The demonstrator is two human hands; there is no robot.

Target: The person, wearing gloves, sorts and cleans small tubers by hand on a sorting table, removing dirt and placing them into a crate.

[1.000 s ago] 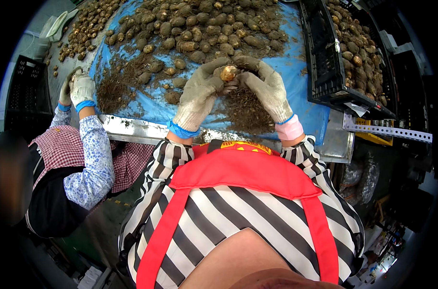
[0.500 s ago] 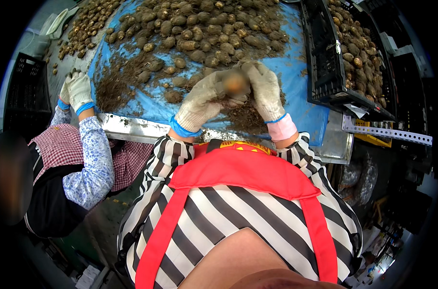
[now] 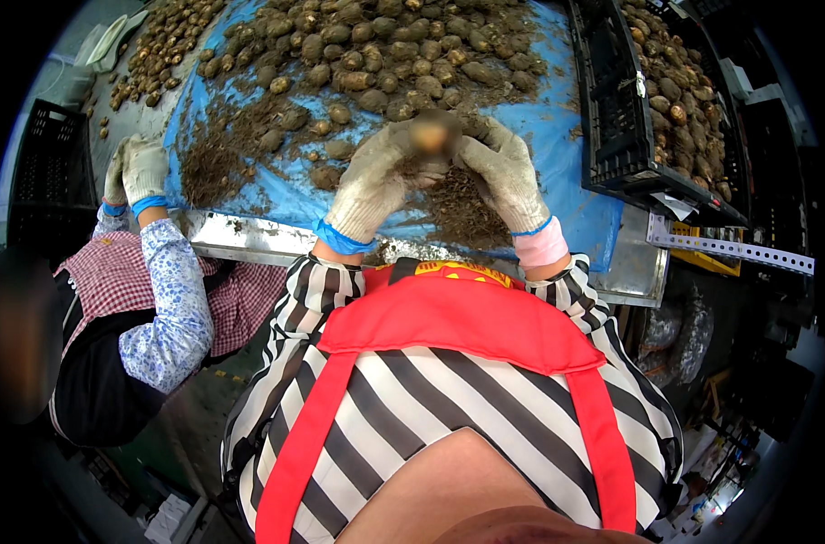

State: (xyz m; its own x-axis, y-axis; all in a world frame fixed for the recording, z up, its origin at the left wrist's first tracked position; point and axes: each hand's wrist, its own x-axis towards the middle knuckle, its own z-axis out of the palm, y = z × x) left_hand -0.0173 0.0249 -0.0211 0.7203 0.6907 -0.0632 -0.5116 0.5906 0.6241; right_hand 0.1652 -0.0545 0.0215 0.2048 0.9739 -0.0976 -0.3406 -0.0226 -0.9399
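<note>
My left hand (image 3: 374,186), in a dirty white knitted glove with a blue band at the wrist, is closed round a taro corm (image 3: 433,138). The corm is smeared in the picture, with a pale orange-brown patch facing up. From the other side my right hand (image 3: 501,172), gloved too, has its fingers bent against the corm; their tips are partly hidden. Beneath both hands lies a heap of brown root fibres and soil (image 3: 467,216) on the blue sheet (image 3: 562,195). Just beyond them spreads a large pile of hairy taro corms (image 3: 376,54).
At the right stands a black plastic crate (image 3: 609,100) filled with taro corms (image 3: 680,100). A perforated metal strip (image 3: 739,250) juts out below it. A co-worker's gloved hands (image 3: 140,170) rest at the table's left edge, near more corms (image 3: 163,50) and another black crate (image 3: 54,159).
My right hand has shifted slightly down and right, opening a little space between the hands. The corm has moved slightly left and up. The co-worker's hands have drawn slightly nearer their body.
</note>
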